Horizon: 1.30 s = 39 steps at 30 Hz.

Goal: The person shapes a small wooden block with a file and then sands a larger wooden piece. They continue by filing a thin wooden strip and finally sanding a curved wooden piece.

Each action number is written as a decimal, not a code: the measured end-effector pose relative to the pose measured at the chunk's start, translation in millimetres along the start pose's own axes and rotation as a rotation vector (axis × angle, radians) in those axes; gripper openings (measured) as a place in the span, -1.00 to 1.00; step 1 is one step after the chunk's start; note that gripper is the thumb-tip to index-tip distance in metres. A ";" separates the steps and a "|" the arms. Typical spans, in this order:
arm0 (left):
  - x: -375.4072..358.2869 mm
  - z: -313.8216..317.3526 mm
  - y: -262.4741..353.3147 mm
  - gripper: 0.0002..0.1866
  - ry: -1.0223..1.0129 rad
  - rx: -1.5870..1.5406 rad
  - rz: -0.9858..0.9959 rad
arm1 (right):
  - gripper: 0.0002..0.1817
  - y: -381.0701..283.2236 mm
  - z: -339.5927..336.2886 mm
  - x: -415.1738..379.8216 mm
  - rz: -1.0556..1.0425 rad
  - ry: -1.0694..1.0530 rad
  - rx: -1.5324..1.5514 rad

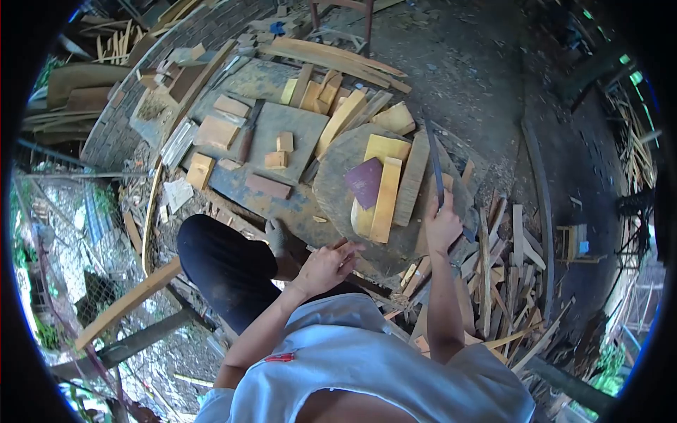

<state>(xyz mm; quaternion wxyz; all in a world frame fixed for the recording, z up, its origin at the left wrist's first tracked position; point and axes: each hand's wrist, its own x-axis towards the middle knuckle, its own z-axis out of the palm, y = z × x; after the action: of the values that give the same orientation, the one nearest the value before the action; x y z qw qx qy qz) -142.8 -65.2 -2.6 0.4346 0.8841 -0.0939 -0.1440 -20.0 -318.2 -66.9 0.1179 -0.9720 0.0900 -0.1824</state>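
My right hand (443, 224) is closed round the near end of a long, narrow, dark metal tool (434, 151) that looks like a file or a blade. It points away from me along the right side of the round wooden block (331, 173). My left hand (328, 268) hangs above my lap near the block's front edge, its fingers loosely apart with nothing in them. Between the hands, on the block, lie a light wooden strip (386, 201), a yellow wood piece (386, 147), a flat purple piece (365, 182) and a grey weathered board (412, 180).
Left of the block, a worn board (268, 144) carries several small wood pieces and a dark-bladed tool with a wooden handle (245, 144). A reddish wood bar (268, 186) lies at its front. Scrap wood (504, 268) is heaped at the right. A chair (345, 28) stands beyond.
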 end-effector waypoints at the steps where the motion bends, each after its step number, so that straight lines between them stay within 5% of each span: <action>1: 0.4 -2.0 0.7 -0.68 -0.008 -0.012 -0.006 | -0.72 0.6 -3.4 0.2 0.060 -0.043 0.182; 3: 3.7 -10.1 -1.7 -0.69 -0.020 -0.043 0.010 | -0.76 6.4 -3.0 0.7 0.180 -0.042 0.355; 6: -0.7 -21.5 -22.3 -0.73 -0.026 -0.105 0.003 | -0.72 56.2 9.8 -14.5 0.601 0.312 1.110; 7: -1.3 -28.9 -25.0 -0.76 0.012 -0.058 0.077 | -0.70 70.9 3.3 -25.4 0.697 0.340 1.145; 12: 11.3 -47.5 -76.8 -0.78 0.034 -0.527 -0.182 | -0.51 125.6 7.0 -119.9 0.875 0.182 0.771; 14: 24.8 -61.2 -86.0 -0.76 0.038 -0.581 -0.190 | -0.41 131.7 30.1 -162.5 0.898 -0.083 0.419; 20: 60.2 -84.5 -79.0 -0.71 0.177 -0.720 -0.247 | -0.41 92.4 71.1 -211.0 0.981 -0.231 0.360; 26: 102.6 -93.4 -100.1 -0.75 0.169 -0.811 -0.271 | -0.36 100.9 100.5 -205.5 0.869 -0.260 0.342; 29: 141.6 -93.6 -118.6 -0.72 0.182 -0.840 -0.254 | -0.40 64.8 46.3 -159.6 0.934 0.167 0.808; 30: 155.7 -94.0 -122.1 -0.72 0.198 -0.843 -0.246 | -0.40 53.4 26.7 -140.9 0.918 0.165 0.817; 34: 218.8 -90.8 -140.5 -0.63 0.179 -0.737 -0.217 | -0.47 -0.7 -33.0 -80.4 0.510 0.271 0.509; 36: 250.7 -82.7 -142.9 -0.57 0.348 -0.465 -0.160 | -0.49 -21.3 -30.2 -66.6 0.346 0.268 0.381; 38: 292.5 -69.6 -176.5 -0.42 0.422 -0.335 -0.113 | -0.52 -35.5 -17.6 -67.2 0.149 0.005 -0.076; 39: 307.8 -67.2 -183.6 -0.35 0.512 -0.047 -0.041 | -0.54 -44.6 -23.0 -60.1 0.044 0.049 -0.180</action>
<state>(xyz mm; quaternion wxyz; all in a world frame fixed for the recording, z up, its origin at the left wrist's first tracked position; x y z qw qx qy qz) 177.0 6.0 -162.9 0.4618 0.8830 0.0404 0.0737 -77.9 -267.0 -54.4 0.0320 -0.9717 0.1302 -0.1946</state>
